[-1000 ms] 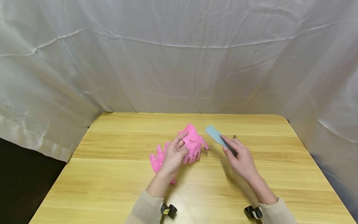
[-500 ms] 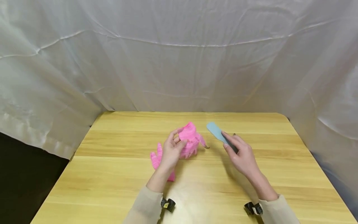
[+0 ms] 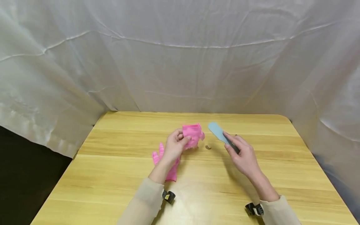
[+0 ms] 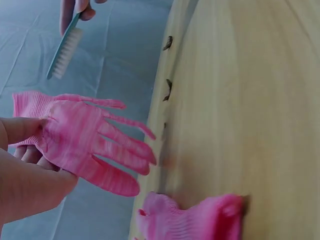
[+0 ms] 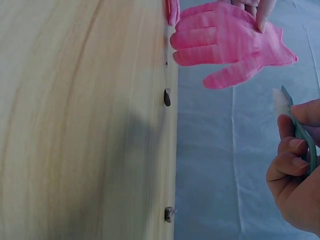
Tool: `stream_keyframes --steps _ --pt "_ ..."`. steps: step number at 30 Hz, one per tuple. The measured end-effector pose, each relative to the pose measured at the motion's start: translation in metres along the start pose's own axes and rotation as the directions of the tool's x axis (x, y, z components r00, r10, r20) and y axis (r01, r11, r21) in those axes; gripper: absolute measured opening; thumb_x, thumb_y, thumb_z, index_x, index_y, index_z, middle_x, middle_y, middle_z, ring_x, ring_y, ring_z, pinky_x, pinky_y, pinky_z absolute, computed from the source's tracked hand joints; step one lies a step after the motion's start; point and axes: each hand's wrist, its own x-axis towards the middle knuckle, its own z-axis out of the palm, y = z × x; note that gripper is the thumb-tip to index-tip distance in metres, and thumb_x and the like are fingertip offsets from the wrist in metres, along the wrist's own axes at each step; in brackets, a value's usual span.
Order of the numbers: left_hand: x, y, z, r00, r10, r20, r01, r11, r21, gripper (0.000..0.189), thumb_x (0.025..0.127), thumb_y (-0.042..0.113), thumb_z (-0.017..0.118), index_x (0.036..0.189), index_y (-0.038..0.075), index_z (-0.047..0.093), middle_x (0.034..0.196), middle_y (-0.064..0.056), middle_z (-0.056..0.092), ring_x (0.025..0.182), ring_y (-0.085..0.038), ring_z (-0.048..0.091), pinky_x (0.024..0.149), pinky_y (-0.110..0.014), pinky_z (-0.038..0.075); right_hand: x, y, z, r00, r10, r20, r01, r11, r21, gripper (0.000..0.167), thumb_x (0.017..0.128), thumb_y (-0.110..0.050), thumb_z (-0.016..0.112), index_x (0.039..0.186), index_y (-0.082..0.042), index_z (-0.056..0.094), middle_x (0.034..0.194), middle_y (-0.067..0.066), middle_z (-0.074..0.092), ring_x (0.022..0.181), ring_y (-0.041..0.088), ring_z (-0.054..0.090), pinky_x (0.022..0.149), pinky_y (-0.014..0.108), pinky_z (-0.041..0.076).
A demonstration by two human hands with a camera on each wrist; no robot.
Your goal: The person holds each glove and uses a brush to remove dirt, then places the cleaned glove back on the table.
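Observation:
My left hand (image 3: 173, 147) pinches a pink knitted glove (image 3: 192, 135) near its cuff, thumb on one face and fingers behind. In the left wrist view the held glove (image 4: 82, 132) hangs above the table, its fingers pointing down toward the tabletop. My right hand (image 3: 244, 158) grips a brush (image 3: 216, 129) with a light blue back; white bristles (image 4: 68, 52) show in the left wrist view. The brush head is just right of the held glove, apart from it. A second pink glove (image 3: 171, 174) lies on the table, partly hidden under my left forearm.
Small dark brown bits lie on the wooden table (image 3: 213, 193), one crescent-shaped piece (image 3: 208, 147) between my hands and another piece (image 5: 169, 214) near the right hand. A pale grey curtain (image 3: 180, 68) stands behind and at both sides of the table.
My left hand has turned the held glove: its dangling fingers have swung out of the head view and the cuff edge now shows on top. The right hand and brush have barely moved.

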Motion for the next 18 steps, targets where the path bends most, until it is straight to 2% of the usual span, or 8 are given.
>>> stream_keyframes --steps 3,7,13,18 --pt "-0.004 -0.006 0.002 1.000 -0.025 0.019 0.025 1.000 0.013 0.026 0.099 0.000 0.065 0.125 -0.004 0.063 0.115 -0.019 0.073 0.097 -0.017 0.070 0.088 -0.028 0.061 0.000 0.001 0.001 1.000 0.004 0.004 -0.004 1.000 0.010 0.046 0.095 0.003 0.069 0.140 -0.008 0.066 0.112 0.012 0.072 0.073 0.012 0.052 0.057 0.018 0.043" --pt "-0.013 -0.012 0.004 0.996 -0.039 0.082 0.035 0.998 0.051 0.025 0.099 0.002 0.065 0.123 -0.006 0.064 0.117 -0.019 0.072 0.102 -0.019 0.071 0.095 -0.032 0.060 0.002 0.001 0.000 1.000 0.004 0.007 -0.004 1.000 0.010 0.046 0.096 0.003 0.069 0.141 -0.008 0.065 0.112 0.013 0.071 0.073 0.013 0.052 0.057 0.018 0.043" --pt "-0.028 -0.019 0.007 0.986 -0.075 0.147 0.052 0.986 0.156 0.024 0.102 0.013 0.065 0.121 -0.001 0.068 0.112 -0.013 0.074 0.101 -0.018 0.069 0.099 -0.034 0.057 0.005 0.002 -0.004 1.000 -0.005 -0.007 0.005 1.000 0.003 0.046 0.096 0.003 0.069 0.140 -0.009 0.066 0.116 0.014 0.072 0.082 0.015 0.055 0.064 0.014 0.043" --pt "-0.039 -0.028 0.007 0.974 -0.102 0.204 0.051 0.969 0.241 0.021 0.100 0.012 0.066 0.117 0.001 0.072 0.112 -0.011 0.075 0.105 -0.020 0.069 0.104 -0.039 0.053 0.005 0.004 -0.005 1.000 -0.019 -0.016 0.019 1.000 -0.005 0.046 0.095 0.004 0.069 0.140 -0.007 0.066 0.115 0.015 0.072 0.084 0.016 0.055 0.066 0.013 0.043"
